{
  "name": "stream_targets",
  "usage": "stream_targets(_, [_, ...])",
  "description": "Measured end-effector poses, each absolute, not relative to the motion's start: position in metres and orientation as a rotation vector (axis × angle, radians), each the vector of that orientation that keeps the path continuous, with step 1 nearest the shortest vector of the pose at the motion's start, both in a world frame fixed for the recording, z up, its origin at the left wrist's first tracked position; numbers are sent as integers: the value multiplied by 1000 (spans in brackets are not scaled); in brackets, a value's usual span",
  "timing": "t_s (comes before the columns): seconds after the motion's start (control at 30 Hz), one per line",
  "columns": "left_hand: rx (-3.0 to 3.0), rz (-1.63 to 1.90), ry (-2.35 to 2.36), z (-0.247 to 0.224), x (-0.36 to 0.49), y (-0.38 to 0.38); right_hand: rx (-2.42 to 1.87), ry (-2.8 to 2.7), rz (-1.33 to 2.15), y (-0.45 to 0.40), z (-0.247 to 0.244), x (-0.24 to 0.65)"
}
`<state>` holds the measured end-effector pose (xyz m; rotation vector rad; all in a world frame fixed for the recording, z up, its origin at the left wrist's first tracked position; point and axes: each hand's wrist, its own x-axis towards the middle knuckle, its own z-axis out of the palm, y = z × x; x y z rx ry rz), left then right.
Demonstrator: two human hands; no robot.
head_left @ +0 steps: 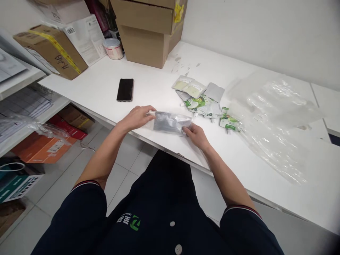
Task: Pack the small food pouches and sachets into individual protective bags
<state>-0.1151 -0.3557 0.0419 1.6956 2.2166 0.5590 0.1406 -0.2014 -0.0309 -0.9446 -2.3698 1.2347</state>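
A clear plastic package with a dark grey item inside (168, 122) lies lengthwise at the white table's front edge. My left hand (139, 117) pinches its left end between thumb and fingers. At the right end, my right hand (195, 134) grips the plastic, thumb on top and the other fingers partly hidden. Just behind the package is a pile of green and white spouted pouches (203, 105) with pale flat sachets (194, 88) on top. One more green pouch (228, 120) lies right of the pile.
A black phone (125, 90) lies on the table (151, 83) at the left. Large clear plastic bags (276, 120) spread over the right side. Cardboard boxes (146, 42) and a round tub (113, 49) stand at the back. Shelves with boxes are at the far left.
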Motion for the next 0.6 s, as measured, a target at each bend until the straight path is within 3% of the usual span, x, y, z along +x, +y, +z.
stream_targets(0.3, [1895,784,2787,-16,-80,-331,-1274,-2397,973,-196,-27,115])
stream_targets(0.5, [2245,453,2339,-43,-39,-358,-1077,-2603,237,-213,-18,110])
stream_targets(0.6, [2264,360,2146,-45,-60,-357,-781,-2852,234,-210,-24,102])
